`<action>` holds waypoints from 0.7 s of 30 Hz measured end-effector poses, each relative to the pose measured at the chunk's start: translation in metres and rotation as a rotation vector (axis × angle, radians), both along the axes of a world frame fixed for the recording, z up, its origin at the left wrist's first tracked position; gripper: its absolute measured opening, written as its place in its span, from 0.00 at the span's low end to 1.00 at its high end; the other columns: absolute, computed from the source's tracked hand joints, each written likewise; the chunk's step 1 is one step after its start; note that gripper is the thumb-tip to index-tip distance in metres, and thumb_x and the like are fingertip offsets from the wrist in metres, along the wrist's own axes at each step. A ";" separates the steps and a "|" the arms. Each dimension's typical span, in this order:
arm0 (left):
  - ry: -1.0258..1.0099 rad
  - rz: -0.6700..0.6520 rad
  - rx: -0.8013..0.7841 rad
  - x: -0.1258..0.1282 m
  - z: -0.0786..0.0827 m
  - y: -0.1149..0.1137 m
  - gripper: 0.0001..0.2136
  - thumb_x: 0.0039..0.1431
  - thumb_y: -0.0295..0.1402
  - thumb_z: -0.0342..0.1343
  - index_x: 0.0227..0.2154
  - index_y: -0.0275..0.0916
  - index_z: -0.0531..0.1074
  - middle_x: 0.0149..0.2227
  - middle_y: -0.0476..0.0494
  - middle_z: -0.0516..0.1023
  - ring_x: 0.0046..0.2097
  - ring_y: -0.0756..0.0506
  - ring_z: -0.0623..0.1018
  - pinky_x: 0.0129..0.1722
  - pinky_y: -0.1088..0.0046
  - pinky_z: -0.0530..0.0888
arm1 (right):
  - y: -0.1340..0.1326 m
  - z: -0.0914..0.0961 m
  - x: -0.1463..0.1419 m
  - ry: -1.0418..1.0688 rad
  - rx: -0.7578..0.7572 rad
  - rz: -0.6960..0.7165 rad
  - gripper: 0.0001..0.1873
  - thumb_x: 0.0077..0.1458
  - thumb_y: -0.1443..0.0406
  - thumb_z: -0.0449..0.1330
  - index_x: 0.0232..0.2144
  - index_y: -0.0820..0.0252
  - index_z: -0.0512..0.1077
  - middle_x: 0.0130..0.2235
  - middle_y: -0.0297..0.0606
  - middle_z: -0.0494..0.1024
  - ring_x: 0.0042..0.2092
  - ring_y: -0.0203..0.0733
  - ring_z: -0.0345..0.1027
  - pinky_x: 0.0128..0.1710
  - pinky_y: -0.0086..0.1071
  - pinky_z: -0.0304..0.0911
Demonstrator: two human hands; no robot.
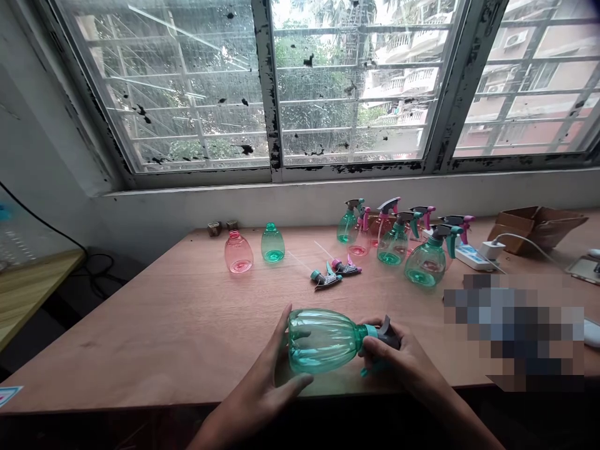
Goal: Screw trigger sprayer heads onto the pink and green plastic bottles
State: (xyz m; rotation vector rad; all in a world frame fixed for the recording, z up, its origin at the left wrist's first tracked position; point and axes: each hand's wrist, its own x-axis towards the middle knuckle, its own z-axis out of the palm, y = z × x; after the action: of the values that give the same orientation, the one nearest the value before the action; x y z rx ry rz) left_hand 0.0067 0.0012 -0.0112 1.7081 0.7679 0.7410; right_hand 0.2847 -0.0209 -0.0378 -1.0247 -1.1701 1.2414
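A translucent green spray bottle [323, 342] lies on its side in the air over the table's front edge, its base toward the left. My left hand [269, 369] cups the base, with the thumb below and fingers partly hidden behind the plastic. Wrapped round the grey-and-teal spray head [387, 334] at the neck is my right hand [398, 353]. Beyond my hands, two loose spray heads lie on the table, one with a teal collar [325, 279] and one with a pink collar [347, 269]. A pink bottle [239, 255] and a green bottle [272, 245] stand without heads.
Several spray bottles with heads [425, 262] stand at the back right of the wooden table [164, 331]. Near them are a white power strip [475, 256] with a plugged-in cable and an open cardboard box [534, 228]. A blurred patch covers the right side. Windows line the back wall.
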 end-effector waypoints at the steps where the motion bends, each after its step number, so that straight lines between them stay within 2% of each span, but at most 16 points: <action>1: 0.006 0.010 -0.004 0.000 0.001 0.000 0.47 0.63 0.32 0.62 0.72 0.53 0.32 0.73 0.41 0.52 0.72 0.36 0.57 0.71 0.51 0.52 | 0.000 0.000 0.000 -0.005 0.000 0.002 0.23 0.52 0.52 0.71 0.42 0.62 0.75 0.26 0.36 0.81 0.28 0.45 0.75 0.31 0.36 0.72; 5: 0.001 0.019 -0.041 0.001 0.005 -0.001 0.46 0.63 0.33 0.61 0.72 0.50 0.34 0.73 0.41 0.52 0.73 0.35 0.53 0.72 0.50 0.48 | -0.001 0.001 -0.001 -0.010 0.002 0.008 0.22 0.51 0.52 0.71 0.40 0.62 0.76 0.25 0.36 0.80 0.27 0.44 0.74 0.30 0.35 0.71; 9: 0.047 0.021 0.026 -0.001 0.001 0.002 0.46 0.62 0.33 0.63 0.72 0.50 0.37 0.75 0.42 0.42 0.74 0.35 0.48 0.72 0.51 0.46 | -0.001 0.001 -0.001 -0.023 0.010 0.015 0.22 0.52 0.52 0.71 0.40 0.63 0.76 0.25 0.36 0.81 0.27 0.43 0.74 0.31 0.34 0.70; 12: 0.059 0.027 0.074 -0.002 -0.004 0.004 0.47 0.62 0.33 0.63 0.72 0.53 0.35 0.76 0.44 0.37 0.74 0.35 0.47 0.72 0.52 0.48 | -0.001 0.002 -0.001 -0.044 0.012 0.009 0.22 0.52 0.52 0.71 0.40 0.63 0.76 0.24 0.36 0.81 0.28 0.44 0.74 0.31 0.35 0.70; 15: 0.061 0.024 0.039 -0.002 -0.003 0.003 0.49 0.61 0.33 0.64 0.72 0.54 0.32 0.76 0.44 0.41 0.73 0.35 0.50 0.72 0.51 0.48 | -0.002 0.002 0.000 -0.050 0.001 -0.008 0.22 0.52 0.51 0.71 0.40 0.63 0.76 0.24 0.36 0.81 0.28 0.45 0.75 0.32 0.36 0.71; 18: 0.041 0.021 -0.012 -0.003 0.000 0.002 0.49 0.61 0.36 0.65 0.72 0.50 0.33 0.75 0.41 0.47 0.73 0.34 0.52 0.72 0.51 0.48 | -0.001 0.001 0.000 -0.040 0.004 -0.013 0.23 0.51 0.50 0.71 0.39 0.62 0.76 0.24 0.36 0.81 0.27 0.45 0.75 0.31 0.36 0.71; 21: -0.004 0.000 -0.040 -0.003 -0.001 0.002 0.46 0.63 0.37 0.63 0.72 0.51 0.36 0.74 0.42 0.48 0.72 0.34 0.54 0.71 0.53 0.55 | 0.000 0.000 0.000 -0.043 0.006 -0.016 0.23 0.50 0.50 0.71 0.39 0.62 0.76 0.24 0.36 0.81 0.27 0.46 0.75 0.31 0.36 0.71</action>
State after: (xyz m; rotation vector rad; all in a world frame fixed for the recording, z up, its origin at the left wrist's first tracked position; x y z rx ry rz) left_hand 0.0035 0.0027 -0.0125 1.6705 0.7750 0.7237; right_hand 0.2850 -0.0211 -0.0381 -1.0591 -1.1959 1.2085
